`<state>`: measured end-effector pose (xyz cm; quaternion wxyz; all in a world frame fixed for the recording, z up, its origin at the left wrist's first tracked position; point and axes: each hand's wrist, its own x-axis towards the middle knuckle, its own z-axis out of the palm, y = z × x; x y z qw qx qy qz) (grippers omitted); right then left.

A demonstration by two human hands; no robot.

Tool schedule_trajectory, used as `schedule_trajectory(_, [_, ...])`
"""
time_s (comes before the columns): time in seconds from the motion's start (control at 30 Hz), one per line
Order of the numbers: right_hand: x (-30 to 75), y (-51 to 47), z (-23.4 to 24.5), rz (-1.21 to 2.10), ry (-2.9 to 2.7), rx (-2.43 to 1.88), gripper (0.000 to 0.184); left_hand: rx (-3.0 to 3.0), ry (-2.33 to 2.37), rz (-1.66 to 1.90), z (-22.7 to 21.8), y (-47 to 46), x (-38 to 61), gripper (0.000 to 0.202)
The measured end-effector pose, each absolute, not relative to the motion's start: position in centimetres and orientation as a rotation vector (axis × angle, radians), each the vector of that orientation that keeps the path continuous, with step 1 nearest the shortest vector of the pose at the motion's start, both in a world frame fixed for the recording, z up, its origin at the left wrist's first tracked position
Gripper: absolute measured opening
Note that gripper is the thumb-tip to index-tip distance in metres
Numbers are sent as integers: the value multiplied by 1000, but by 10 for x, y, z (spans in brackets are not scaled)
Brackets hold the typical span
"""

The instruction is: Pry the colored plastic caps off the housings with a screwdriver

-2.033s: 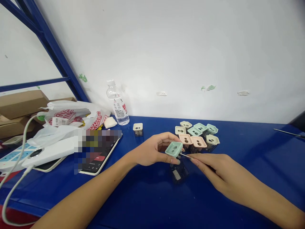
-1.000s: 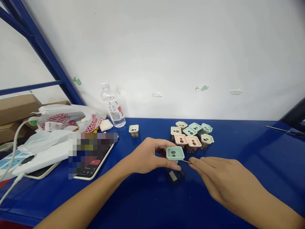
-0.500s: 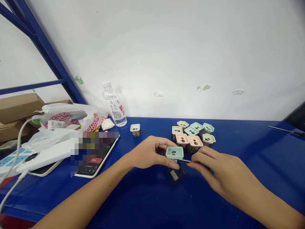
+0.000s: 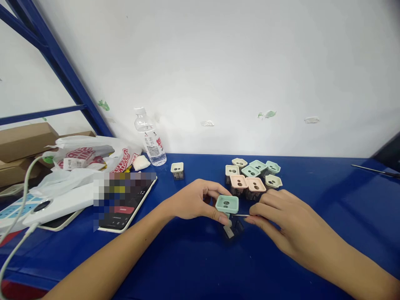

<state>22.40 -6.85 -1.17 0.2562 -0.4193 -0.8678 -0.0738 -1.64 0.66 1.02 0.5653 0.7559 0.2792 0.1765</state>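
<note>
My left hand (image 4: 208,202) pinches a mint-green double-hole pencil sharpener (image 4: 227,204) between thumb and fingers, its holed top facing up. Just below it a dark see-through shape with a silver plate (image 4: 229,231) shows; whether this is its body or a reflection I cannot tell. My right hand (image 4: 278,216) is closed on a thin metal rod (image 4: 240,215), whose tip reaches under the green rim; its rear end is hidden in the fingers. Behind my hands several sharpeners stand grouped, among them a pink one (image 4: 238,182), a cream one (image 4: 232,171) and a green one (image 4: 251,171).
A lone cream sharpener (image 4: 177,170) stands left of the group. Further left are a water bottle (image 4: 153,143), a phone (image 4: 128,208), a plastic bag (image 4: 84,154), a power bank with cables (image 4: 59,206) and cardboard boxes (image 4: 26,139). A thin rod tool (image 4: 371,170) lies far right.
The green sharpener has come slightly lower and left, its top tipped more toward me. The rod has shifted left and lies more level. Both grips stay the same.
</note>
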Motion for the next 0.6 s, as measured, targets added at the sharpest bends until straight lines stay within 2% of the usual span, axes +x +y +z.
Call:
schedule_trajectory(0.2, [226,-71,-7,-163,-2383,-1183,27,1974,798,452,28,5,-20,40])
schedule_trajectory(0.3, [227,-71,-5,-146,-2383,-1178,26,2171,1313,465,34,5,-22,40])
schedule_trajectory(0.43, [227,-68,-7,-162,-2358,-1172,25,2257,2012,135,34,4,-25,49])
schedule_trajectory(0.6, [228,-64,-10,-144,-2361,-1181,27,2074,2117,-155,41,7,-36,67])
